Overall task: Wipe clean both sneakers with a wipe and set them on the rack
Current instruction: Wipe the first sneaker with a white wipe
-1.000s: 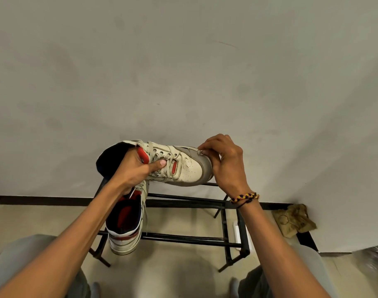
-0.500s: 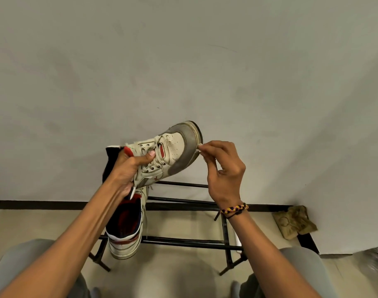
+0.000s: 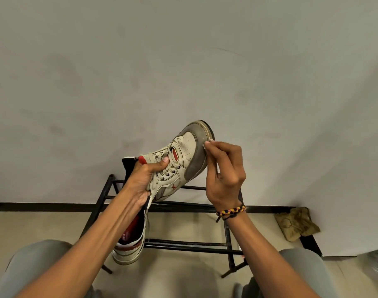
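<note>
Leather sneaker (image 3: 183, 160) gripped, wipe (image 3: 205, 145) on rounded toe

Two sneakers are in view: one sneaker (image 3: 183, 160) held up near the centre, its toe pointing toward one o'clock, and a second sneaker (image 3: 130, 239) lower down at about seven o'clock from the first, lying on the rack. There is one rack (image 3: 190, 247), a black metal frame, with two horizontal levels of bars showing. Two hands are counted: one left hand (image 3: 144, 181) at nine o'clock of the raised shoe and one right hand (image 3: 224, 175) at three o'clock of it. One braided bracelet (image 3: 231, 211) circles the right wrist. One crumpled brown cloth (image 3: 296, 223) lies at four o'clock on the floor.
</note>
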